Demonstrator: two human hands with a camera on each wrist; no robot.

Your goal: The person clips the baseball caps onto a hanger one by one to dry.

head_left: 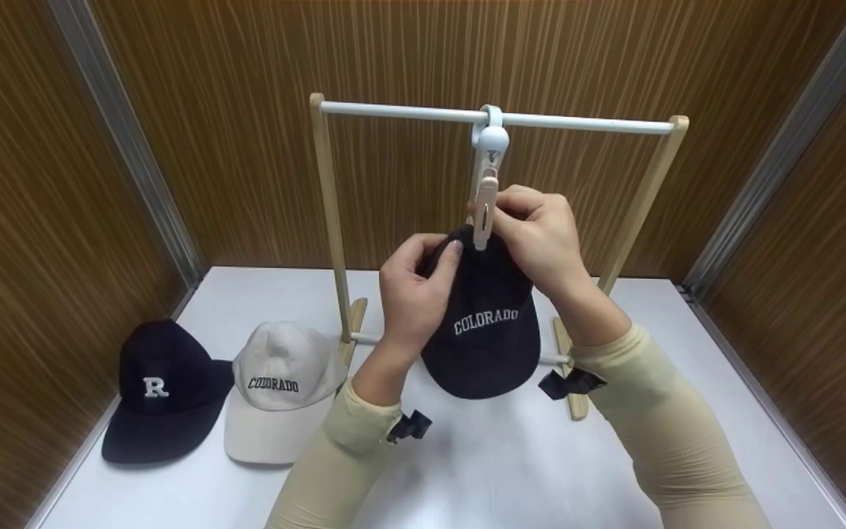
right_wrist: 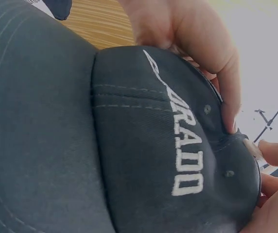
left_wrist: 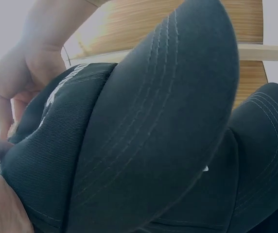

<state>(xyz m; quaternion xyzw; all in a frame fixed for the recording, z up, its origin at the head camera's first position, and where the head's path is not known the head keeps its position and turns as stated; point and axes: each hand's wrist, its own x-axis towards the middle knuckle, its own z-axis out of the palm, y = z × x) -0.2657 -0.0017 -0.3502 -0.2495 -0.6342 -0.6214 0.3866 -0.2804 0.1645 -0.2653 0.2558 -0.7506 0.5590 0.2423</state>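
A black cap (head_left: pixel 485 323) with white COLORADO lettering hangs brim down under a pale clip (head_left: pixel 486 209). With thumb and fingers, my left hand (head_left: pixel 416 290) pinches the left side of its crown near the top. My right hand (head_left: pixel 544 231) pinches the clip from the right; its farther fingers are hidden behind. The clip's lower end meets the top of the crown. Above, a white hook (head_left: pixel 493 121) loops over the rack's bar (head_left: pixel 408 112). In the right wrist view, the crown (right_wrist: pixel 139 141) looks dented between both hands.
On the white table (head_left: pixel 482 470), a navy cap (head_left: pixel 166 389) with an R and a cream COLORADO cap (head_left: pixel 283 367) sit at the left. The rack's wooden uprights (head_left: pixel 331 213) flank the hands. Another dark brim (left_wrist: pixel 265 141) shows behind the black cap. Wood-grain walls (head_left: pixel 210 66) surround the table.
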